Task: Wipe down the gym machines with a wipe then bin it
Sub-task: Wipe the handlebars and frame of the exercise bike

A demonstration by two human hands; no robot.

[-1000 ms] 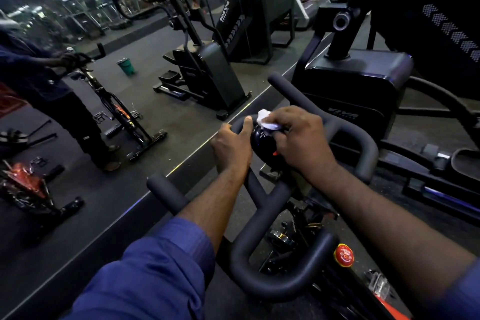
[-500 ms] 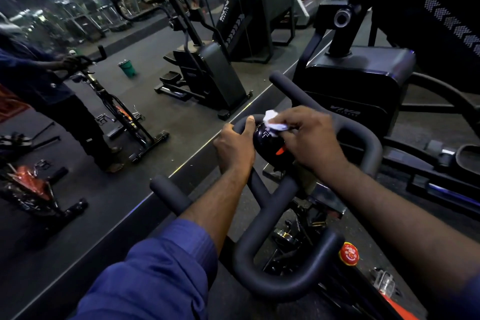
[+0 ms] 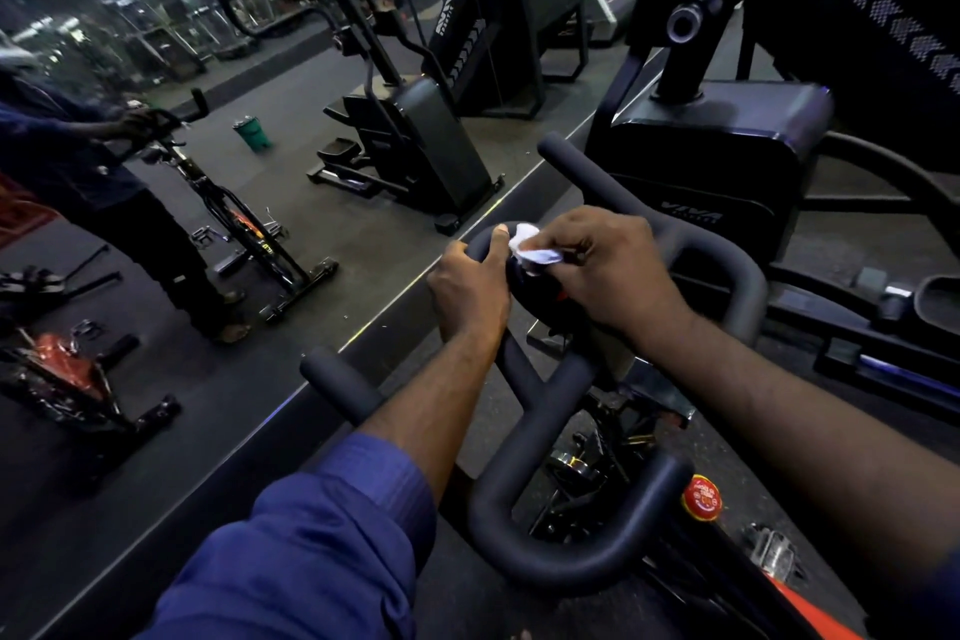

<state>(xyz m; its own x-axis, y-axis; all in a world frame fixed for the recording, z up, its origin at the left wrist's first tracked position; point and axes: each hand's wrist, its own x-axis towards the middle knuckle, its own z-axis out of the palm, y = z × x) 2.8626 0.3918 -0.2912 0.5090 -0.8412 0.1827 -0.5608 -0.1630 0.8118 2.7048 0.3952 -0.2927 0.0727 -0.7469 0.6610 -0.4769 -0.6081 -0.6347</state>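
A spin bike's black handlebar (image 3: 550, 499) fills the lower middle of the head view. My left hand (image 3: 467, 288) grips its front loop, thumb up on the bar. My right hand (image 3: 613, 270) pinches a crumpled white wipe (image 3: 532, 250) and holds it against the dark round console at the handlebar's centre; that console is mostly hidden under both hands. A small green bin (image 3: 252, 134) stands on the floor far off to the left, seen in the wall mirror.
A large wall mirror on the left reflects a person standing at a bike (image 3: 228, 218) and a stepper machine (image 3: 415, 140). A black machine housing (image 3: 717, 156) stands just beyond the handlebar on the right. A red round knob (image 3: 702, 498) sits low right.
My right hand has shifted the wipe slightly across the top of the console. My left hand keeps the same grip on the bar.
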